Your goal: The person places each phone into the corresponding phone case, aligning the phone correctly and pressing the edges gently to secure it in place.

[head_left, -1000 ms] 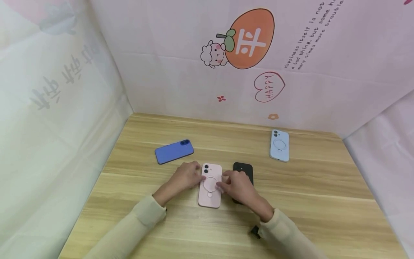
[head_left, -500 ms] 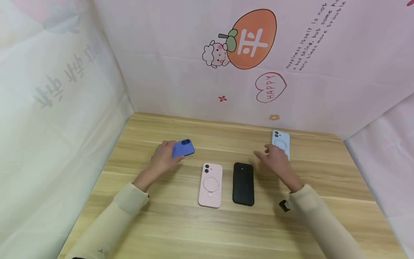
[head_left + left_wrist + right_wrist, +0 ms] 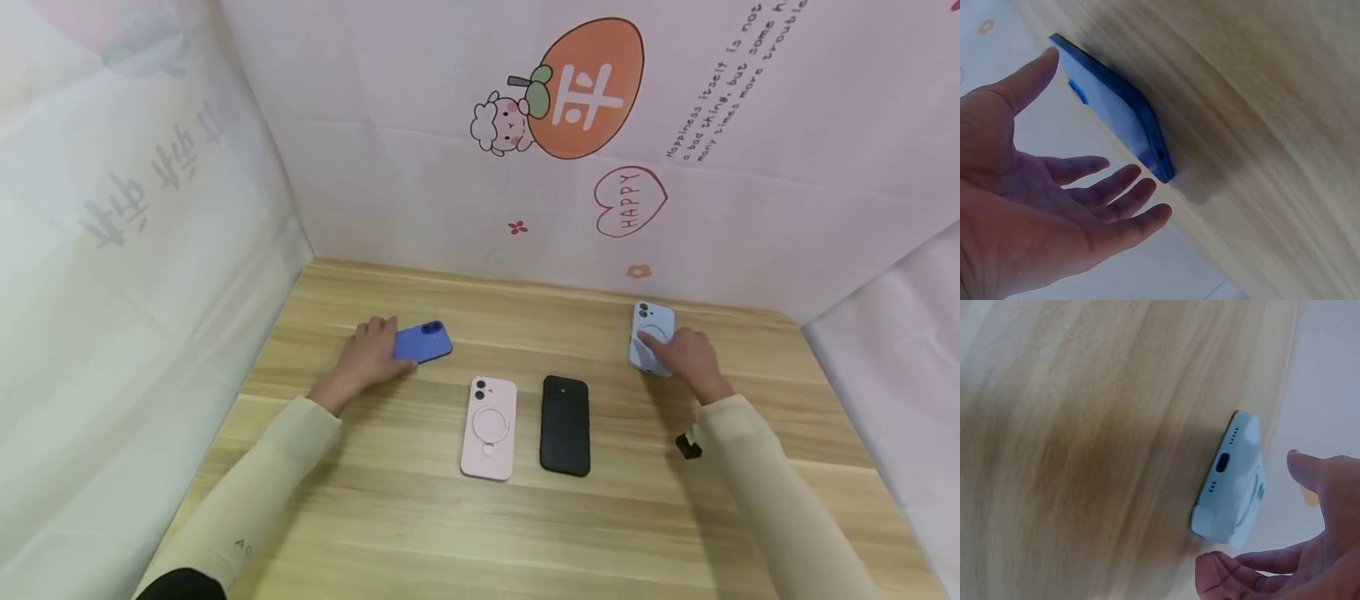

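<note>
- The left hand (image 3: 367, 354) is spread wide, thumb apart from the fingers, over the left end of the blue phone (image 3: 423, 342); whether it touches, I cannot tell.
- The blue phone lies at the far left of the wooden table (image 3: 450, 533), camera end pointing right.
- The right hand (image 3: 688, 354) is at the light-blue phone (image 3: 1235, 481), its thumb and bent fingers with a wide gap between them; contact is unclear.
- That phone lies at the far right, near the printed cloth (image 3: 375, 183).
- Nearer, between the hands, the pink phone (image 3: 489, 429) lies left of the black phone (image 3: 565, 427), just apart.
</note>
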A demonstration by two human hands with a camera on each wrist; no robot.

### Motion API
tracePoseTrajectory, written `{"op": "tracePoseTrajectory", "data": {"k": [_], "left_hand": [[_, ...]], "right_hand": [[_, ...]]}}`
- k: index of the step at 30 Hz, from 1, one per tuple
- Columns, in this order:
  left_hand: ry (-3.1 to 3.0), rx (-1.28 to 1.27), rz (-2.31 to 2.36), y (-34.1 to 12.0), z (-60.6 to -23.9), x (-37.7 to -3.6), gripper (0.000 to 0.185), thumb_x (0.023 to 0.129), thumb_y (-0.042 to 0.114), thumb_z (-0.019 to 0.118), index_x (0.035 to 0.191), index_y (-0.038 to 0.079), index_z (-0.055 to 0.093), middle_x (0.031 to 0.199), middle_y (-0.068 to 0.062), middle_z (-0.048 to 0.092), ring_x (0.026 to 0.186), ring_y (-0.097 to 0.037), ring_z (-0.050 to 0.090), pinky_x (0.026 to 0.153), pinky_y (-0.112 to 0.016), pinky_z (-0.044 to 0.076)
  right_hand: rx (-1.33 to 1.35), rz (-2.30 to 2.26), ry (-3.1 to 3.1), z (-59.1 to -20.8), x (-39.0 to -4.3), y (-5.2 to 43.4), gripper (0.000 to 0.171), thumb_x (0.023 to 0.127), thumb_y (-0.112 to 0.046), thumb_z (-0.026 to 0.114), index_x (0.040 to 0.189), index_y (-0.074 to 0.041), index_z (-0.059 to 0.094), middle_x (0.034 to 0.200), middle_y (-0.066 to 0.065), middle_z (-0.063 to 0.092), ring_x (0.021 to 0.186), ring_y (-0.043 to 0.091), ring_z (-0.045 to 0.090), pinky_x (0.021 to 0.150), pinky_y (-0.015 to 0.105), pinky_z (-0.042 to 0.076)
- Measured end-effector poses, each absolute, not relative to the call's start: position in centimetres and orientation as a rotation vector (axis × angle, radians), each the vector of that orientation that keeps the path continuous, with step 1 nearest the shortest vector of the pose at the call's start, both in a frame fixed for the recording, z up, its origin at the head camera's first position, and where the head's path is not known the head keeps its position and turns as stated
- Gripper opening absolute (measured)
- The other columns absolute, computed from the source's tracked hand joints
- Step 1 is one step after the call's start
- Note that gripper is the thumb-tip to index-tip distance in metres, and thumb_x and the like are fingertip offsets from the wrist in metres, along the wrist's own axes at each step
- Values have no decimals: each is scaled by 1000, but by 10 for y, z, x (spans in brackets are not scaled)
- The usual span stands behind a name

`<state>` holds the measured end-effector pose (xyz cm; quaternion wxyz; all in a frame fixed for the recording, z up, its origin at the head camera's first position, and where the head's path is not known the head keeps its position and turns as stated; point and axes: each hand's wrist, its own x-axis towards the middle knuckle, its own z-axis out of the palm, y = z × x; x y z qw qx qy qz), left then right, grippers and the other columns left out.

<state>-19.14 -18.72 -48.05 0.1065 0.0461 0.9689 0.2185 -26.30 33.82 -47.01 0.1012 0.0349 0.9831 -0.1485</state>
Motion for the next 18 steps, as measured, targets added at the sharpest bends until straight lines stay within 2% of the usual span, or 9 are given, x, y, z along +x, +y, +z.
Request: {"op": "tracePoseTrajectory", "data": {"k": [2, 7, 12, 18], "left_hand": [[2842, 146, 594, -186, -482, -194, 96, 96, 40, 78, 161, -10, 28, 154, -37, 39, 138, -55, 41, 116, -66, 38], [2858, 160, 541, -181, -482, -194, 88, 96, 37, 79, 156, -11, 38, 147, -36, 43, 130, -50, 44, 106, -62, 48], [2884, 171, 539, -178, -480, -194, 76, 95, 34, 82, 146, -12, 50, 140, -34, 46, 123, -47, 46, 101, -61, 51], [2888, 153, 550, -179, -482, -197, 76, 94, 36, 82, 145, -10, 51, 140, -34, 47, 123, -46, 47, 100, -61, 50]], "right_hand": [[133, -457, 2898, -472, -264, 339, 72, 104, -64, 50, 74, 1, 54, 76, 17, 56, 73, 29, 51, 58, 33, 40], [188, -503, 2889, -477, -267, 338, 83, 105, -63, 50, 102, 19, 61, 99, 31, 57, 91, 37, 49, 65, 36, 42], [244, -494, 2857, -481, -270, 334, 90, 101, -67, 51, 114, 22, 57, 111, 36, 48, 92, 39, 49, 65, 37, 47], [344, -519, 2801, -479, -271, 325, 92, 98, -62, 60, 128, 25, 50, 119, 40, 39, 99, 44, 45, 70, 44, 48]]}}
